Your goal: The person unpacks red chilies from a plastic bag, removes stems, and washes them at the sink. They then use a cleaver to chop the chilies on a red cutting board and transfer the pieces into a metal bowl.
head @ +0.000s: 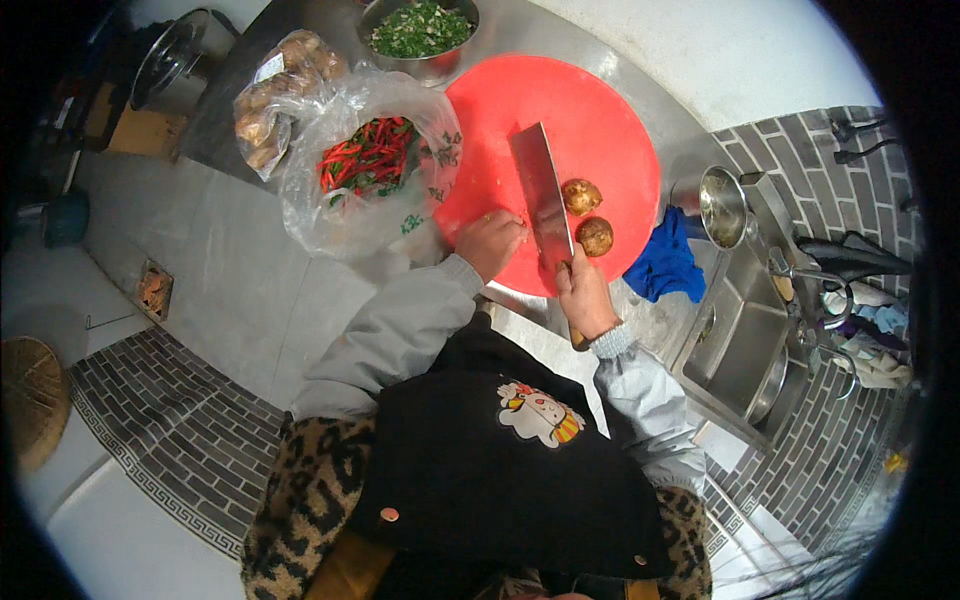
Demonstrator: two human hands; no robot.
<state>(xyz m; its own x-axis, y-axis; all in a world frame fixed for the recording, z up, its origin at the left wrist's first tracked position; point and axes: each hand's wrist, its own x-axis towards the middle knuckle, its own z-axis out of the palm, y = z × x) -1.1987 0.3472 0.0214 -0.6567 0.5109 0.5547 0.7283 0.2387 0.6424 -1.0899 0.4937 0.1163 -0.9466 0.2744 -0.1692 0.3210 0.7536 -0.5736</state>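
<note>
A round red cutting board (622, 165) lies on the steel counter before me. My right hand (587, 295) grips the handle of a broad cleaver (541, 195), whose blade rests over the board. To the left of the blade, my left hand (491, 244) is at the board's lower left edge with its fingers curled; whether something small is under the fingertips I cannot tell. Two round brown vegetables, perhaps mushrooms or peeled roots, sit right of the blade, an upper one (581, 196) and a lower one (595, 236).
Left of the board are red chillies (367, 157) in a clear plastic bag (315, 217) and a bag of brown produce (259, 105). A steel bowl of chopped greens (421, 30) stands behind. On the right are a blue cloth (667, 262), a steel pot (721, 206) and a sink (739, 337).
</note>
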